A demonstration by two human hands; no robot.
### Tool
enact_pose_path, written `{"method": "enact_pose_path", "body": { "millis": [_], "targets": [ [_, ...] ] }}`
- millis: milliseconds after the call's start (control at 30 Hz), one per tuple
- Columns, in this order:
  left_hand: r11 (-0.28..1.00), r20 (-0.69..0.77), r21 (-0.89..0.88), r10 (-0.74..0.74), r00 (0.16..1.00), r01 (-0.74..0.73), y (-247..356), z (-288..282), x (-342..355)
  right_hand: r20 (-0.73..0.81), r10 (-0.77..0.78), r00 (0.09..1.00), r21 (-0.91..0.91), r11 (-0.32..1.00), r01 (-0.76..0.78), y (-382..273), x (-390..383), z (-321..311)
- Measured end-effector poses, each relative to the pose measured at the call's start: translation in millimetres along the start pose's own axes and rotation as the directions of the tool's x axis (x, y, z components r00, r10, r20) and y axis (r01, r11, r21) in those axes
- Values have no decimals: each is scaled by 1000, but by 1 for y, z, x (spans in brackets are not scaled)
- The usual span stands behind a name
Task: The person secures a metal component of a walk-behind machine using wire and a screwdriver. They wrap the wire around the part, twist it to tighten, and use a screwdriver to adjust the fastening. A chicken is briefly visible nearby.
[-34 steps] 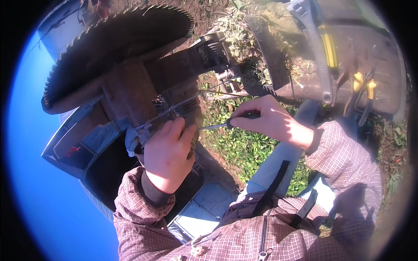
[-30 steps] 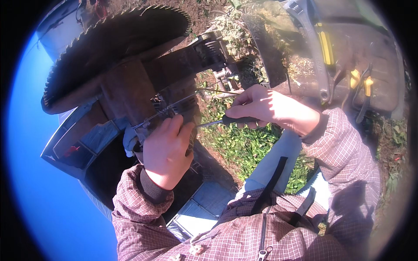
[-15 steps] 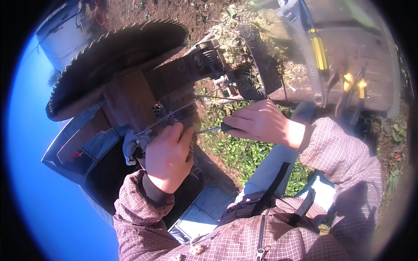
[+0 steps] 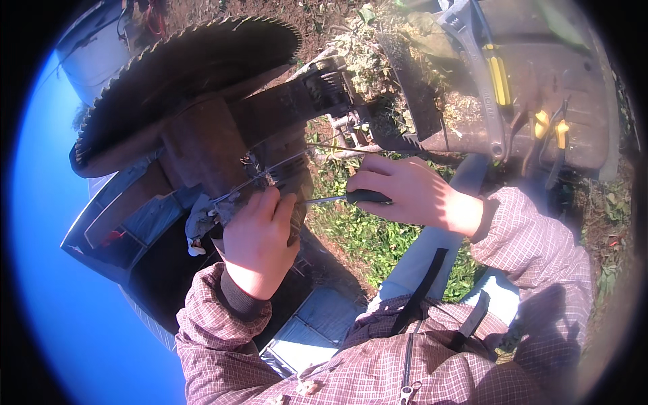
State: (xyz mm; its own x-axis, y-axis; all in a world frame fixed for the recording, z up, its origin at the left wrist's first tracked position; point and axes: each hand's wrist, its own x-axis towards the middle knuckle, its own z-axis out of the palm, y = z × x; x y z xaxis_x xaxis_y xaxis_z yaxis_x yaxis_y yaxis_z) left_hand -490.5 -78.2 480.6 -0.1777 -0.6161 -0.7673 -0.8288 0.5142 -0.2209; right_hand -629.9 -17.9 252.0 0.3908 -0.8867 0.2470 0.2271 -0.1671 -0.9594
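Screwdriver [image 4: 351, 198], dark handle with thin metal shaft, is held level in the right hand [image 4: 405, 192], shaft pointing toward the left hand and the machine body; its tip lies just beside the left fingers, and whether it touches metal cannot be told. Right grip: fingers curled shut around the handle, thumb on top. Left hand [image 4: 260, 239] is closed against the lower part of the rusty brown gear housing [image 4: 202, 145], fingers wrapped over a small dark part with a thin wire or spring [image 4: 260, 177] running across it; what exactly it pinches is hidden by the fingers. Large toothed circular saw blade [image 4: 182, 64] sits on top of the housing, tilted, teeth along the upper rim. Black guard [image 4: 418, 101], caked with dry grass, lies right of the housing. Behind it, an adjustable wrench [image 4: 472, 40] and yellow-handled pliers [image 4: 547, 131] rest on a dark tray [image 4: 587, 88]. Green weeds [image 4: 364, 236] and bare soil below the hands. Checked sleeves on both forearms
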Motion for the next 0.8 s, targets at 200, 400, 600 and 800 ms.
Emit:
{"method": "enact_pose_path", "body": {
  "millis": [200, 400, 600, 800],
  "targets": [
    [999, -86, 48, 0, 996, 4, -2, 12, -9, -103, -268, 958, -354, 910, 217, 9, -13, 10],
    [999, -62, 17, 34, 998, -33, -4, 7, -4, -167, -240, 956, -235, 952, 198, 23, -6, 14],
    [1000, -27, 11, 20, 999, -19, 1, 2, -4, -39, 43, 998, 132, 991, -37, 25, -4, 10],
    [999, -25, 8, 37, 999, -37, 0, 1, -2, 480, 445, 756, 609, 451, -652, 25, 7, 2]
  ]
}}
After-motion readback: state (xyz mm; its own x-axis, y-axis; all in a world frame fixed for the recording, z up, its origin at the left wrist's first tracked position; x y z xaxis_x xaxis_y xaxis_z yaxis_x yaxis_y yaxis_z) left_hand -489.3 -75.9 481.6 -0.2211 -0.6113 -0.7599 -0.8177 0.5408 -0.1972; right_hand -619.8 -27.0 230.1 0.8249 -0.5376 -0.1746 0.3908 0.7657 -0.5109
